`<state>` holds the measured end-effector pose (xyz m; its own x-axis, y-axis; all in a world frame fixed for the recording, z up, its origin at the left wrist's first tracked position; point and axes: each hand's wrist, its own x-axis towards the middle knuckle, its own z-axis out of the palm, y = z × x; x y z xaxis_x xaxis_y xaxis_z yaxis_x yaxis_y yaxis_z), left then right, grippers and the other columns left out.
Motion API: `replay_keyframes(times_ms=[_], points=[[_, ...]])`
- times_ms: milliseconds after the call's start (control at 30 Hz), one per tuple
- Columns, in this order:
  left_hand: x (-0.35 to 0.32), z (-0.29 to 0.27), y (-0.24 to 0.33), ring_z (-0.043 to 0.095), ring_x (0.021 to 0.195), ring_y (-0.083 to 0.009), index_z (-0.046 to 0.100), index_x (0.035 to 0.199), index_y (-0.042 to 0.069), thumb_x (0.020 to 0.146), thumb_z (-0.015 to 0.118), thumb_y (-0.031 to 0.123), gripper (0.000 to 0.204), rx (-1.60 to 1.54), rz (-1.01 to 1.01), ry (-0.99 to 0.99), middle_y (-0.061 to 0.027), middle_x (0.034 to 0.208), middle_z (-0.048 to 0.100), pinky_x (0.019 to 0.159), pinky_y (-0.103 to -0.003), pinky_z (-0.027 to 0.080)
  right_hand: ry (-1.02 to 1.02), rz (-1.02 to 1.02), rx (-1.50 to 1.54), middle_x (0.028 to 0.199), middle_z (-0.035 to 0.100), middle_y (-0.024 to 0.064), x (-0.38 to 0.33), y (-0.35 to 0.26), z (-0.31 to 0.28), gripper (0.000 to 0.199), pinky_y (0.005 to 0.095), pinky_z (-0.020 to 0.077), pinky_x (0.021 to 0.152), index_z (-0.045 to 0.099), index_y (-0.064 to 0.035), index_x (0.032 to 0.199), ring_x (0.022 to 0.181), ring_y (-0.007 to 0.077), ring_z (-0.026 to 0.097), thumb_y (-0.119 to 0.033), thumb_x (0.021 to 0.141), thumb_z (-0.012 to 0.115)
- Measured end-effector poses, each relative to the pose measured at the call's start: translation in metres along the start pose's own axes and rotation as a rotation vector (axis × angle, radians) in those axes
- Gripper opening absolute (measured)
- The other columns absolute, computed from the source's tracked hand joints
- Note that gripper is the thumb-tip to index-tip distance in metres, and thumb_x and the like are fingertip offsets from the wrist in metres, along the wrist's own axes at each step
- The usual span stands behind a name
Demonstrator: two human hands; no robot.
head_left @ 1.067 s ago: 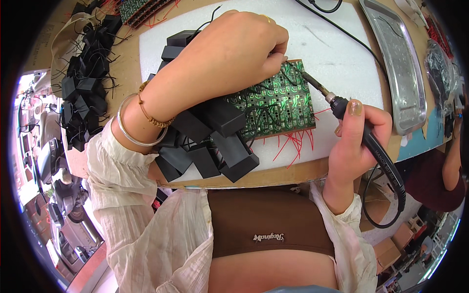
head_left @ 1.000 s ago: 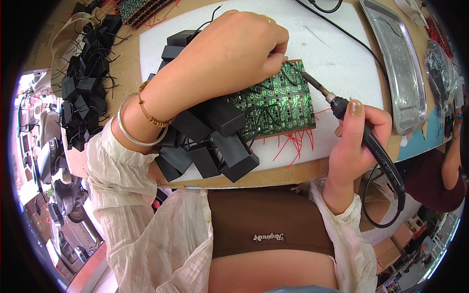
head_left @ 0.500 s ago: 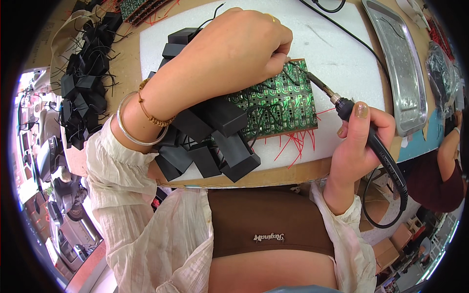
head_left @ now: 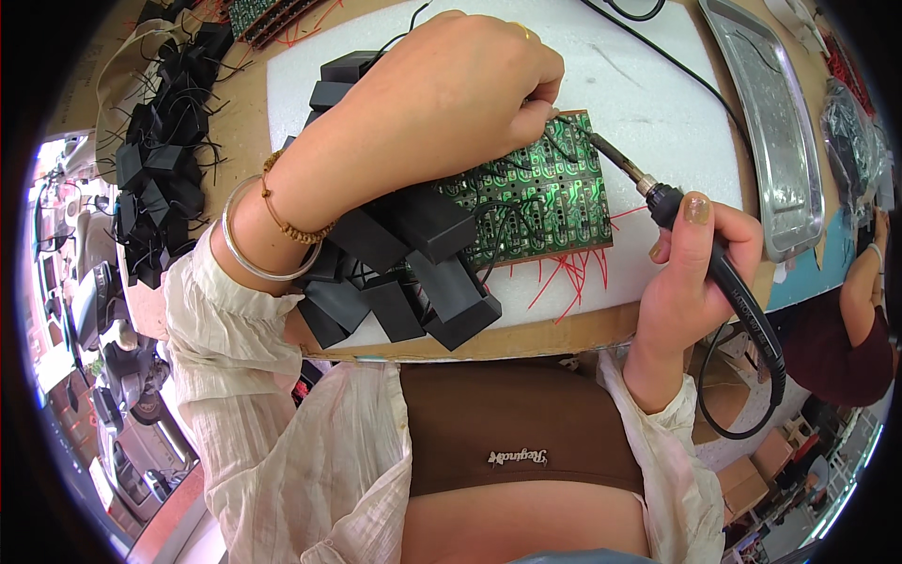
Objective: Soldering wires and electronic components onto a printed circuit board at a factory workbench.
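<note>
A soldering iron is held in the right hand, right of centre in the frame, with the grip wrapped around its black handle. Pale lettering is printed along that handle. The metal tip is directed toward the upper right part of a green circuit board at the centre; whether the board is touched by it cannot be told. At the board's upper edge, a thin black wire is pinched in the narrow grip of the left hand, whose fingertips are partly hidden. Black boxes are clustered at the board's left side, and red wires are seen jutting from its lower edge. The board is laid on a white foam sheet, by which much of the cardboard-covered counter is hidden. More boxes are heaped at the upper left, and a metal tray is set at the upper right. Raised-looking pale script is borne by a brown top, lower centre.
</note>
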<state>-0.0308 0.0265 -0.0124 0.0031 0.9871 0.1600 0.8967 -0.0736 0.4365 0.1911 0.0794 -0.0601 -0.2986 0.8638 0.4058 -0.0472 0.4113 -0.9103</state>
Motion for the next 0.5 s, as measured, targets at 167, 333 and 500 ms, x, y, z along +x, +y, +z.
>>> replay_keyframes(times_ms=[167, 333, 500], points=[[0.0003, 0.0004, -0.0013, 0.062, 0.071, -0.0322, 0.064, 0.080, -0.001, 0.081, 0.067, 0.015, 0.017, 0.019, 0.033, 0.013, -0.0154, 0.074, 0.064, 0.067, -0.039, 0.049, -0.009, -0.003, 0.000, 0.077, 0.059, 0.0014, -0.0001, 0.0011, -0.0016, 0.019, 0.0174, 0.0359, 0.056, 0.054, -0.0025, 0.092, 0.062, 0.0015, 0.044, -0.009, 0.091, 0.071], [0.0001, 0.0004, -0.0009, 0.062, 0.071, -0.0319, 0.065, 0.081, -0.001, 0.081, 0.067, 0.015, 0.016, 0.012, 0.011, -0.002, -0.0156, 0.075, 0.065, 0.067, -0.040, 0.049, 0.017, 0.000, 0.010, 0.076, 0.058, 0.0013, -0.0004, 0.0006, -0.0004, 0.019, 0.0174, 0.0353, 0.055, 0.054, -0.0026, 0.092, 0.061, 0.0016, 0.044, -0.010, 0.091, 0.071], [0.0004, 0.0009, -0.0014, 0.063, 0.071, -0.0315, 0.066, 0.082, 0.000, 0.082, 0.067, 0.015, 0.016, 0.012, 0.030, 0.009, -0.0153, 0.076, 0.065, 0.067, -0.039, 0.049, 0.024, 0.009, 0.012, 0.076, 0.059, 0.0016, 0.0002, -0.0016, -0.0002, 0.019, 0.0174, 0.0352, 0.055, 0.054, -0.0026, 0.092, 0.061, 0.0017, 0.045, -0.010, 0.091, 0.071]])
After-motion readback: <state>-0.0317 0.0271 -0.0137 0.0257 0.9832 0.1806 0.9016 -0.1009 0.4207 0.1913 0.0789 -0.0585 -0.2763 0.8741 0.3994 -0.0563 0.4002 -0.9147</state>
